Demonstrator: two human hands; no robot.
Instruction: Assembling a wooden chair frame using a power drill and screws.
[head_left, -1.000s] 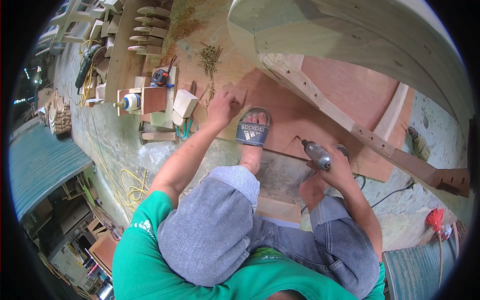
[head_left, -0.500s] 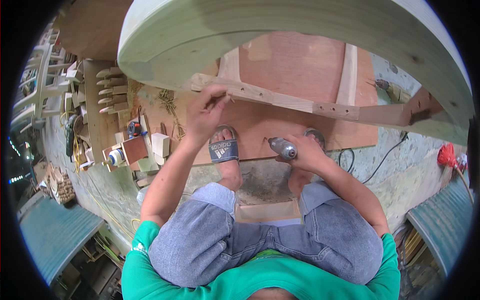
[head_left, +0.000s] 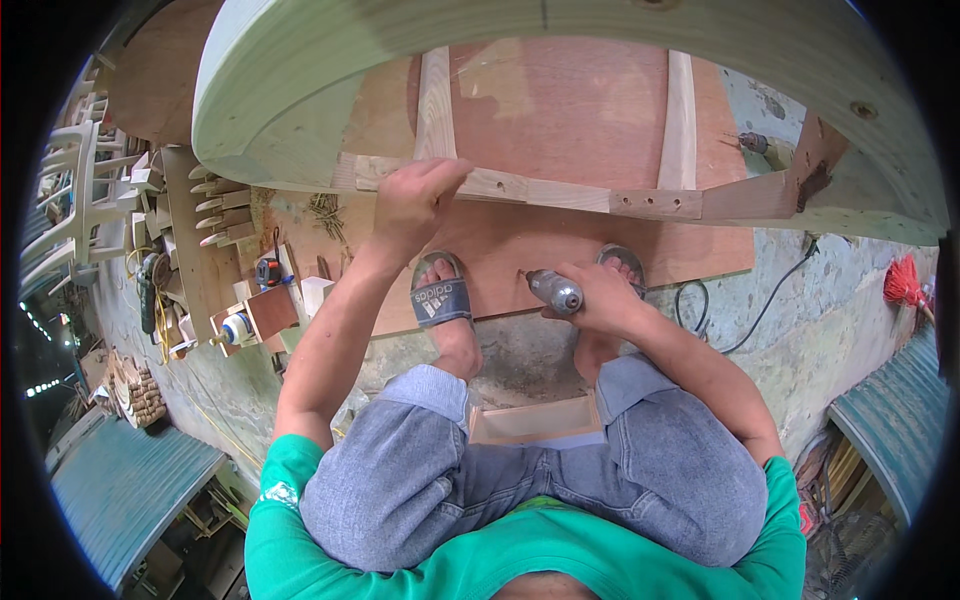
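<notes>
A large curved piece of pale wood (head_left: 290, 75) arches across the far part of the view, and a jointed wooden rail (head_left: 565, 195) with several drilled holes runs beneath it. My left hand (head_left: 412, 205) is at the rail's left part, its fingers curled together. Whatever those fingertips hold, if anything, is hidden. My right hand (head_left: 603, 302) is wrapped round a grey drill (head_left: 553, 291), held low between my knees and the rail. The drill's short bit points left and away from me, apart from the wood.
A brown board (head_left: 690, 250) lies on the floor under the wooden frame. To the left are a tape measure (head_left: 268, 271), wood blocks and a glue bottle (head_left: 236, 328). Another power tool (head_left: 768, 148) lies far right, near a black cord (head_left: 770, 310). A small wooden box (head_left: 535, 420) sits between my legs.
The wooden frame now appears higher and farther left in the view. My left hand has risen with it, its fingers more curled over the rail. My right hand still holds the drill, nearly unmoved.
</notes>
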